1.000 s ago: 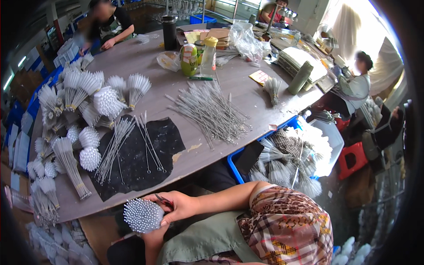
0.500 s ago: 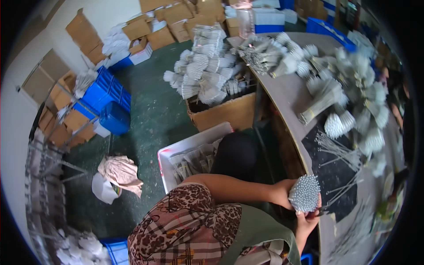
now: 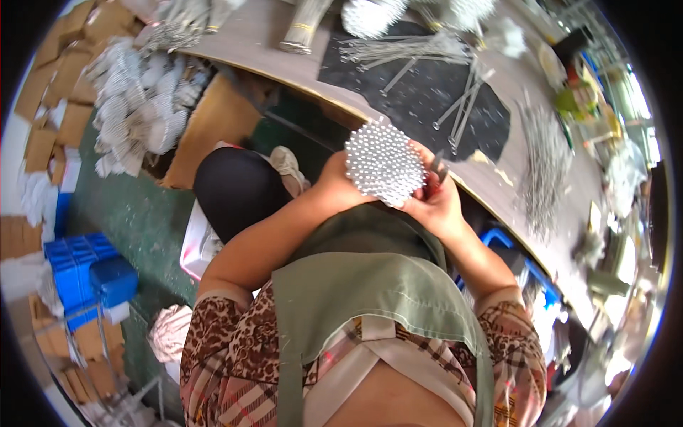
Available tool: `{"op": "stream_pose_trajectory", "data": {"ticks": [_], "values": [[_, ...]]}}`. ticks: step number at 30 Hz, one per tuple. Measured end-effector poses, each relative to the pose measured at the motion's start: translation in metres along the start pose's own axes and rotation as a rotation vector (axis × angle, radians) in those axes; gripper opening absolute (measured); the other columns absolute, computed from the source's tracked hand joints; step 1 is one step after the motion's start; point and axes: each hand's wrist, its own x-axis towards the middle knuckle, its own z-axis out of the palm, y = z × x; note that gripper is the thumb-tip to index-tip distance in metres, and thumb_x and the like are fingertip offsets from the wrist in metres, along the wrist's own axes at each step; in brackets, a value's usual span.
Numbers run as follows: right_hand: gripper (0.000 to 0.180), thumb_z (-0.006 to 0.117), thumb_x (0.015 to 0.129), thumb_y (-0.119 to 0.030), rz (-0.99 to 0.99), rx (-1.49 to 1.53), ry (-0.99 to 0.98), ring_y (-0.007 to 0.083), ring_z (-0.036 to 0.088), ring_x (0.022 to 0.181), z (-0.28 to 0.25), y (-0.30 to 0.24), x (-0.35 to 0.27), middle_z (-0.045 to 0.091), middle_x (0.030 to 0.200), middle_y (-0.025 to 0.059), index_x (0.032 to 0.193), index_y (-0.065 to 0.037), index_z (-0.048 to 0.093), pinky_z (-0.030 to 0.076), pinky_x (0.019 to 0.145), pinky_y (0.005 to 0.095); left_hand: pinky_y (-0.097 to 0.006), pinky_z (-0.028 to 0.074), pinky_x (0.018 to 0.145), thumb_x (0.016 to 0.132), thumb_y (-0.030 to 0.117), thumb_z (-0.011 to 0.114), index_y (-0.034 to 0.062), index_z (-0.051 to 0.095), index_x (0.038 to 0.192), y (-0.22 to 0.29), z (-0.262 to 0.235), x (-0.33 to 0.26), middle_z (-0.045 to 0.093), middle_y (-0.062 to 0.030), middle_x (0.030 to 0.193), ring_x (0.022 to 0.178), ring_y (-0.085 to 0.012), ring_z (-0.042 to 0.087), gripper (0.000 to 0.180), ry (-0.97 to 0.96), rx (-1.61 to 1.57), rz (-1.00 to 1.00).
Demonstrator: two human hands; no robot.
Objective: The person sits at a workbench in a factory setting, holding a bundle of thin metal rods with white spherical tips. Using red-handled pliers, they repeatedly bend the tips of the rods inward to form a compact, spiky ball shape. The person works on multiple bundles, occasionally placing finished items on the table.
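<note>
Close in front of me I hold a thick round bundle of thin rods, its packed silvery ends facing up. My left hand is wrapped round the bundle's left side. My right hand closes on its right and lower side, with the thumb along the near edge. A small dark pointed tool sticks out among the right hand's fingers; its kind is unclear. Just beyond the bundle, several loose wire rods with looped ends lie on a black mat.
The grey table curves across the far and right side. On it are a banded wire bundle and a heap of thin wires. At left stand a carton piled with white bristly bundles, blue crates and cardboard boxes.
My view has swung to the right, so the table now lies ahead. The bundle stays in both hands, now held before my apron.
</note>
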Motion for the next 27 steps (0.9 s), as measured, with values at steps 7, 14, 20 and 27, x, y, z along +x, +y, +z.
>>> {"op": "stream_pose_trajectory", "data": {"ticks": [7, 14, 20, 27], "values": [[0.076, 0.070, 0.070, 0.008, 0.021, 0.051, 0.047, 0.0098, 0.050, 0.102, 0.012, 0.005, -0.008, 0.050, 0.120, 0.0056, 0.134, 0.002, 0.030, 0.042, 0.087, 0.0254, -0.031, 0.047, 0.082, 0.080, 0.017, 0.062, 0.0042, 0.060, 0.104, -0.010, -0.004, 0.000, 0.063, -0.0104, 0.103, 0.095, -0.0209, 0.061, 0.028, -0.108, 0.161, 0.008], [0.076, 0.071, 0.069, 0.007, 0.055, 0.148, 0.071, 0.0038, 0.049, 0.083, 0.011, 0.016, -0.014, 0.055, 0.099, -0.0012, 0.134, -0.003, 0.032, 0.044, 0.077, 0.0211, -0.030, 0.047, 0.086, 0.082, 0.014, 0.059, 0.0002, 0.055, 0.112, -0.025, 0.001, -0.006, 0.062, -0.0096, 0.108, 0.097, -0.0183, 0.060, 0.033, -0.092, -0.407, -0.326], [0.082, 0.076, 0.066, 0.004, 0.091, 0.162, 0.077, 0.0029, 0.046, 0.082, 0.011, 0.019, -0.017, 0.052, 0.106, -0.0027, 0.134, -0.002, 0.031, 0.043, 0.075, 0.0201, -0.028, 0.048, 0.084, 0.081, 0.010, 0.062, -0.0011, 0.055, 0.112, -0.024, 0.001, -0.008, 0.063, -0.0092, 0.106, 0.096, -0.0139, 0.059, 0.033, -0.085, -0.651, -0.394], [0.081, 0.074, 0.067, 0.005, 0.157, 0.139, 0.017, 0.0074, 0.049, 0.096, 0.005, 0.018, -0.024, 0.052, 0.113, 0.0007, 0.135, -0.002, 0.030, 0.043, 0.083, 0.0240, -0.028, 0.048, 0.083, 0.079, 0.011, 0.065, -0.0007, 0.056, 0.110, -0.067, 0.005, -0.014, 0.063, -0.0088, 0.104, 0.095, -0.0142, 0.060, 0.034, -0.281, -0.228, -0.267]]}}
